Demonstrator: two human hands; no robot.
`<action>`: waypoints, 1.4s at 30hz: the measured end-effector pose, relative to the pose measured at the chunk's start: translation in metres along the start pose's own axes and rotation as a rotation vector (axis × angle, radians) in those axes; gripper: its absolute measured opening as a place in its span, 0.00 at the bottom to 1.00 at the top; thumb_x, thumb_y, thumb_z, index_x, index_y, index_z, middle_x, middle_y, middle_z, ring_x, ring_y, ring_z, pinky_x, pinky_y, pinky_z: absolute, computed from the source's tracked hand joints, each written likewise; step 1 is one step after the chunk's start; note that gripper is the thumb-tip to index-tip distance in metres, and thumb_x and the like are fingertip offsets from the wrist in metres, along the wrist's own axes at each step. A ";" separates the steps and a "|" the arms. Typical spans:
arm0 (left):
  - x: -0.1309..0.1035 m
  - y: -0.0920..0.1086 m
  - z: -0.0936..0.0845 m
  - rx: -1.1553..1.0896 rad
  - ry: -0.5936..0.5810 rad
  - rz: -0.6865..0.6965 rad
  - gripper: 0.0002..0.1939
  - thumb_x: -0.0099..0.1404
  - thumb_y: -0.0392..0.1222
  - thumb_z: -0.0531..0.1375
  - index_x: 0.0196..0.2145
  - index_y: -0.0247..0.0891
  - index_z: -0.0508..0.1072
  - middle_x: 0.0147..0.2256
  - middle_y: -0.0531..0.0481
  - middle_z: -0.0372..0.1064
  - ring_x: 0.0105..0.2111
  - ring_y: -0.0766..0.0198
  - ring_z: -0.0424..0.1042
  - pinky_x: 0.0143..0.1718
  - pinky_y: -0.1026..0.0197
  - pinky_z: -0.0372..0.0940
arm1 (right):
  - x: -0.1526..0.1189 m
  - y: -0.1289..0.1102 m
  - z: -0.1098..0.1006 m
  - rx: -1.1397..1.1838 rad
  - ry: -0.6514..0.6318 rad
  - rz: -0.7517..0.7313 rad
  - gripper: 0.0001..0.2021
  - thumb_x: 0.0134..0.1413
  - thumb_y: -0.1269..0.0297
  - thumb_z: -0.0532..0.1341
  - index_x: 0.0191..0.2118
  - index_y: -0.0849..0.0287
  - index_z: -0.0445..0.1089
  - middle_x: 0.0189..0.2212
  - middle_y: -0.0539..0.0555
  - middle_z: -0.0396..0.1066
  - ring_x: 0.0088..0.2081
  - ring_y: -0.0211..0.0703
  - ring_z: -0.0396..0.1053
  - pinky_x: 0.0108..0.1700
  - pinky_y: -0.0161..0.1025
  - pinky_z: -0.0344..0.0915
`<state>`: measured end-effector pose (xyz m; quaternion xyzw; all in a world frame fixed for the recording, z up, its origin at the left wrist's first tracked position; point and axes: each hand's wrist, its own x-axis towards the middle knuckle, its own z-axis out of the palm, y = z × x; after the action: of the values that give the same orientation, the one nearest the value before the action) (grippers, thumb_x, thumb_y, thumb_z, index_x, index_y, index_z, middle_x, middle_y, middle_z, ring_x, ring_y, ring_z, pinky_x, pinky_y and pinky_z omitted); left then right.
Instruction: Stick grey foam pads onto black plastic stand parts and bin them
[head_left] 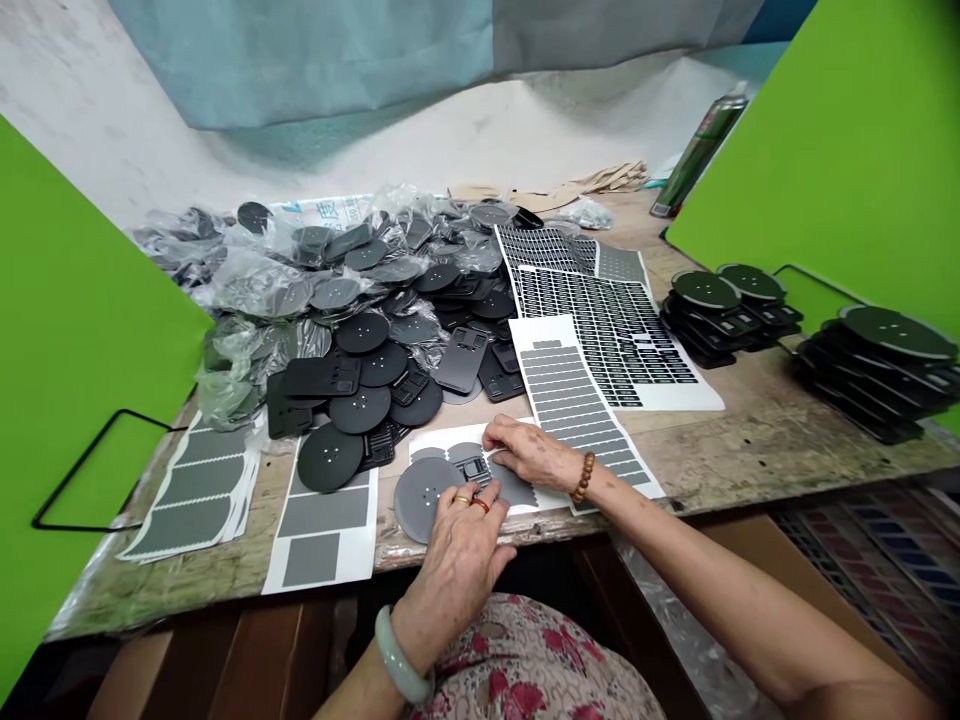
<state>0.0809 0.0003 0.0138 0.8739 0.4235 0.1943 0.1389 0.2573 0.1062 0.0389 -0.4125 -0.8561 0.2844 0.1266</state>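
Observation:
My left hand (459,535) lies over a black plastic stand with a round grey base (421,497), its fingers bent onto the part's edge. The stand's slotted black portion (474,470) shows between my two hands. Beneath it lies a white sheet of grey stickers (517,490) with wavy edges. My right hand (531,455) is closed over this sheet, thumb and fingertips together by the slotted portion; whatever they pinch is hidden.
Loose black stands (360,408) are heaped at centre left, many in clear plastic bags (255,275). Sticker sheets (589,420) lie on the right, others (199,485) at left. Stacked stands (877,375) stand far right. Green panels (847,150) flank the table, near a spray can (697,150).

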 end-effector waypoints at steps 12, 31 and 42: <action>0.000 0.007 -0.005 0.030 -0.003 -0.010 0.25 0.60 0.38 0.60 0.54 0.38 0.60 0.55 0.40 0.62 0.56 0.51 0.59 0.57 0.43 0.52 | -0.005 -0.001 0.001 0.023 0.037 0.016 0.06 0.51 0.77 0.55 0.33 0.60 0.62 0.33 0.51 0.61 0.32 0.38 0.60 0.37 0.35 0.56; 0.004 0.004 -0.004 -0.035 -0.019 -0.028 0.22 0.59 0.37 0.60 0.51 0.40 0.63 0.54 0.42 0.64 0.54 0.49 0.61 0.56 0.41 0.53 | -0.030 0.021 -0.017 0.808 0.347 0.221 0.10 0.52 0.58 0.59 0.31 0.58 0.59 0.21 0.44 0.56 0.21 0.32 0.50 0.24 0.33 0.48; 0.026 0.009 -0.035 -0.410 0.429 -0.421 0.10 0.59 0.41 0.60 0.40 0.41 0.69 0.46 0.45 0.69 0.49 0.55 0.66 0.51 0.50 0.59 | -0.043 -0.056 -0.028 0.296 0.226 -0.086 0.04 0.59 0.71 0.51 0.33 0.58 0.61 0.34 0.53 0.61 0.35 0.40 0.58 0.40 0.39 0.58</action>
<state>0.0858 0.0188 0.0547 0.6608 0.5658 0.4214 0.2561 0.2616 0.0553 0.0958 -0.3817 -0.8022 0.3533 0.2933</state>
